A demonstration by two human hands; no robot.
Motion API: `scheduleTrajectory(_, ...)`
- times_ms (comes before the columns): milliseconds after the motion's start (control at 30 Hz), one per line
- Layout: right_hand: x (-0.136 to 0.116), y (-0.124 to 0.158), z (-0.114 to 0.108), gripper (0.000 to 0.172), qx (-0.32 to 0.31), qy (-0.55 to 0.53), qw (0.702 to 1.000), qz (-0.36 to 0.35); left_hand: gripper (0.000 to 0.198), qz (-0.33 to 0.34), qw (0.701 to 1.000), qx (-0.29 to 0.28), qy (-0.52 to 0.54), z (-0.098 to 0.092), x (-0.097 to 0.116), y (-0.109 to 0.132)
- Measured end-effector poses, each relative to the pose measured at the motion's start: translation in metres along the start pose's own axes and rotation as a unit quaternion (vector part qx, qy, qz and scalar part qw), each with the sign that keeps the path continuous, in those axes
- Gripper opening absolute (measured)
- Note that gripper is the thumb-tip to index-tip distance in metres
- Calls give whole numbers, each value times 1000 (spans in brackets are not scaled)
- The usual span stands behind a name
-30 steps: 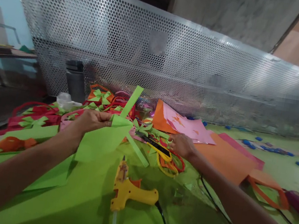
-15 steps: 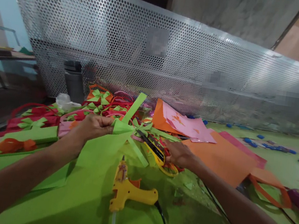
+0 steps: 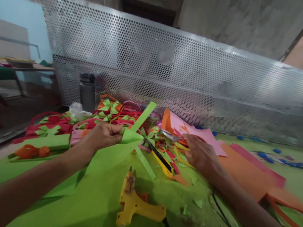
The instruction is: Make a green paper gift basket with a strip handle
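Observation:
My left hand [image 3: 104,136] is closed on a folded corner of a green paper sheet [image 3: 109,160], from which two green strips [image 3: 143,116] stick out. My right hand [image 3: 201,155] lies to the right with its back up and its fingers curled over the yellow handles of scissors [image 3: 171,136]. Their metal blades point left toward the green paper. A yellow and black cutter [image 3: 161,161] lies on the table between my hands.
A yellow glue gun [image 3: 136,207] with a black cable lies in front. Red, green and orange paper bows and strips [image 3: 51,130] are piled at the left. Orange and pink sheets [image 3: 243,166] lie right. A dark bottle [image 3: 87,90] stands before the perforated metal panel [image 3: 175,71].
My right hand has moved from the tools on the table up and right, now with the scissors' blades showing beyond its fingers. My left hand keeps its hold. The view has tilted upward.

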State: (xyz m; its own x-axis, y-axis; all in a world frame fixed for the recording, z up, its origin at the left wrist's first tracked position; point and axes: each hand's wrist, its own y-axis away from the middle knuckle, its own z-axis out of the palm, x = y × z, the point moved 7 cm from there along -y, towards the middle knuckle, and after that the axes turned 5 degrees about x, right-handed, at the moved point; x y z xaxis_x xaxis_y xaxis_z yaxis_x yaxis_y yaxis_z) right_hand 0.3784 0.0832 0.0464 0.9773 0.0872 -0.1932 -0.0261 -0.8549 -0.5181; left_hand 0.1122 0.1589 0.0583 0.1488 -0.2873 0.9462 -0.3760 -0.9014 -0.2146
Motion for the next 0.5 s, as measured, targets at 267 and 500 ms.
scheduleTrajectory(267,-19,-5,0,41,29,-250,968,-6,29,20,999,-43,-6,9,2,9)
scheduleTrajectory(500,-53,10,13,34,-62,-345,934,-69,29,25,998,-58,-14,4,6,7)
